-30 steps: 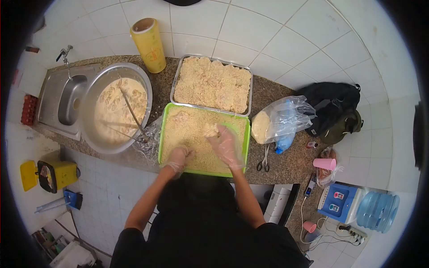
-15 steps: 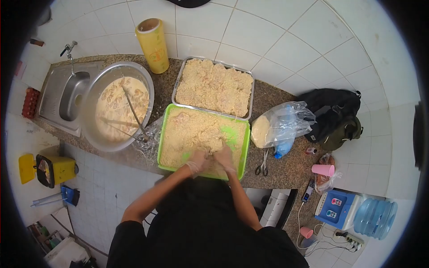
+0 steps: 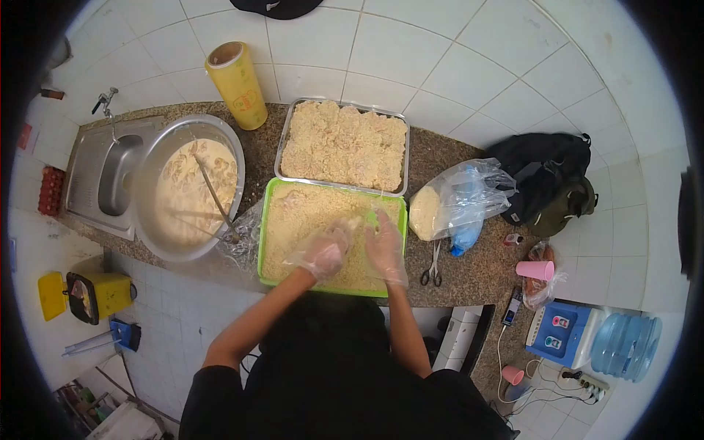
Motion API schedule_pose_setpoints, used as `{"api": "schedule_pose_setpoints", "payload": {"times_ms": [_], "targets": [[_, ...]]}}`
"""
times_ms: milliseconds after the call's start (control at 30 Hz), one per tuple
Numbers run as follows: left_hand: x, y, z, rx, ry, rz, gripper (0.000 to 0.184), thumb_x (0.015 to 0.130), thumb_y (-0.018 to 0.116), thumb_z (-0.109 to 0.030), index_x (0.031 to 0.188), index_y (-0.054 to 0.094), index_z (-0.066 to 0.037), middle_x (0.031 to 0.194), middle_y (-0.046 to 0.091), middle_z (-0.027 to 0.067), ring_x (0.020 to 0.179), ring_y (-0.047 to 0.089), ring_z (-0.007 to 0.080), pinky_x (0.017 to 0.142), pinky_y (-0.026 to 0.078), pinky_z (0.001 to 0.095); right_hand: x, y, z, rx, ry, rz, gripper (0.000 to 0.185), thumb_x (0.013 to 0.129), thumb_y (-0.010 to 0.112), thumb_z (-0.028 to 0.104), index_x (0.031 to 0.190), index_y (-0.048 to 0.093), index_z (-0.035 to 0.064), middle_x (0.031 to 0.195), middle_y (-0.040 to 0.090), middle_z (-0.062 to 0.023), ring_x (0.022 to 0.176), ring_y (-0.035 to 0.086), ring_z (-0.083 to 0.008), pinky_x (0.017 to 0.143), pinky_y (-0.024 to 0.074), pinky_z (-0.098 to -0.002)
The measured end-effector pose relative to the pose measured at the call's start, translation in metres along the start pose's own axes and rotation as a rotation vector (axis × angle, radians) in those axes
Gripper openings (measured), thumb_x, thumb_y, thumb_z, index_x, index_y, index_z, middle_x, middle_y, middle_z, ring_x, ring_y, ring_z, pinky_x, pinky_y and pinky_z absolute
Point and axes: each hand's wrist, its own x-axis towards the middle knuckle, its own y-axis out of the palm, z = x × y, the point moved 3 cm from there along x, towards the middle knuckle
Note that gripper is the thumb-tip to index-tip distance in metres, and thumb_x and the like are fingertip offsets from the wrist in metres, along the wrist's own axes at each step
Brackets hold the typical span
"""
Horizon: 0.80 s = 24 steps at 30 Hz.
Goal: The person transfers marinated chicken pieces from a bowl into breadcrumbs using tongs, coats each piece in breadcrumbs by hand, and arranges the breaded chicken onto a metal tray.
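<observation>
A green tray [image 3: 264, 231] of pale crumbs lies in front of me, with both hands over it in clear plastic gloves. My left hand [image 3: 328, 251] is over the middle of the tray, its fingers curled. A pale patch shows at its fingertips, but I cannot make out what they hold. My right hand [image 3: 385, 246] is over the tray's right side, fingers stretched out and apart, holding nothing I can see. Behind it, a metal tray [image 3: 279, 163] holds crumb-coated pieces [image 3: 345, 143] packed together. Left of the trays, a large metal bowl [image 3: 147, 192] contains pieces in creamy liquid.
Tongs [image 3: 213, 187] lean in the bowl beside the sink [image 3: 117, 172]. A yellow roll [image 3: 238, 88] stands by the wall. To the right are a bag of crumbs [image 3: 429, 213], scissors [image 3: 433, 273], a backpack [image 3: 539, 165], a pink cup [image 3: 535, 270] and a water dispenser [image 3: 561, 334].
My hands have risen from the crumbs where they pressed close together. They are now apart, the right one further right with its fingers stretched out. The camera view has shifted slightly.
</observation>
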Motion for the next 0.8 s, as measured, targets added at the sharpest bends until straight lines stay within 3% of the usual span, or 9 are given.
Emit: {"api": "schedule_pose_setpoints", "payload": {"times_ms": [33,133,233,433,533,633,667,733,800], "targets": [[0.002,0.015,0.003,0.088,0.098,-0.199,0.045,0.103,0.041,-0.022,0.131,0.06,0.008,0.13,0.065,0.0284,0.124,0.061,0.0451,0.103,0.051,0.0502,0.001,-0.005,0.004,0.03,0.021,0.002,0.049,0.094,0.067,0.013,0.14,0.056,-0.0009,0.123,0.068,-0.0265,0.11,0.068,-0.0398,0.095,0.0532,-0.0453],[0.01,0.019,0.004,0.201,0.187,-0.277,0.049,0.104,0.043,-0.027,0.133,0.059,0.009,0.133,0.063,0.0291,0.126,0.059,0.0466,0.107,0.048,0.0514,-0.001,-0.011,0.0,0.056,0.042,-0.018,0.043,0.094,0.066,0.012,0.135,0.06,-0.001,0.119,0.069,-0.0255,0.105,0.07,-0.0391,0.091,0.0547,-0.0445],[0.043,-0.016,-0.018,-0.048,-0.258,0.571,0.06,0.103,0.048,-0.032,0.146,0.047,0.011,0.152,0.047,0.0315,0.145,0.043,0.0449,0.119,0.037,0.0482,-0.005,-0.02,-0.009,0.065,0.059,-0.077,0.037,0.094,0.067,0.01,0.128,0.064,-0.0009,0.114,0.071,-0.0243,0.102,0.071,-0.0386,0.09,0.0554,-0.0442],[0.022,0.013,-0.004,0.189,0.018,0.199,0.077,0.102,0.051,-0.038,0.157,0.03,0.012,0.165,0.032,0.0285,0.155,0.029,0.0404,0.128,0.023,0.0439,-0.011,-0.015,-0.027,0.178,0.066,-0.142,0.028,0.094,0.067,0.008,0.12,0.069,-0.0019,0.109,0.074,-0.0211,0.099,0.073,-0.0348,0.089,0.0561,-0.0425],[0.029,0.023,0.003,0.159,-0.001,0.169,0.079,0.1,0.053,-0.038,0.157,0.03,0.012,0.166,0.031,0.0275,0.156,0.027,0.0398,0.128,0.023,0.0445,-0.014,-0.003,-0.027,0.374,0.154,-0.142,0.025,0.094,0.067,0.007,0.117,0.07,-0.0029,0.105,0.075,-0.0198,0.096,0.074,-0.0325,0.088,0.0564,-0.0403],[0.019,-0.049,-0.042,0.037,-0.276,0.41,0.079,0.099,0.054,-0.032,0.158,0.027,0.013,0.167,0.027,0.0279,0.157,0.026,0.0388,0.128,0.022,0.0438,-0.005,0.018,-0.04,0.456,0.148,-0.162,0.024,0.095,0.067,0.009,0.115,0.071,-0.0028,0.104,0.076,-0.0204,0.095,0.074,-0.0331,0.088,0.0568,-0.0409],[0.005,-0.029,-0.033,0.132,-0.263,0.375,0.078,0.1,0.054,-0.032,0.158,0.027,0.013,0.168,0.027,0.0277,0.157,0.026,0.0376,0.128,0.023,0.0437,-0.008,0.026,-0.046,0.464,0.136,-0.182,0.024,0.095,0.067,0.011,0.114,0.072,-0.0025,0.104,0.076,-0.0209,0.094,0.074,-0.0338,0.088,0.0569,-0.0417],[-0.035,0.02,0.0,0.331,-0.225,0.33,0.076,0.102,0.052,-0.032,0.158,0.027,0.013,0.169,0.025,0.0272,0.157,0.026,0.0354,0.128,0.024,0.0434,0.001,0.025,-0.027,0.143,0.129,-0.037,0.027,0.095,0.068,0.018,0.113,0.073,-0.0014,0.102,0.075,-0.0225,0.092,0.073,-0.0362,0.086,0.057,-0.0446],[-0.031,-0.015,-0.016,0.232,-0.273,0.398,0.073,0.103,0.05,-0.032,0.156,0.029,0.014,0.162,0.036,0.0295,0.151,0.038,0.038,0.123,0.032,0.0454,0.022,0.027,-0.007,-0.122,0.04,0.071,0.03,0.094,0.069,0.025,0.11,0.074,-0.0005,0.1,0.074,-0.0242,0.089,0.072,-0.0386,0.083,0.0566,-0.0477]]}}
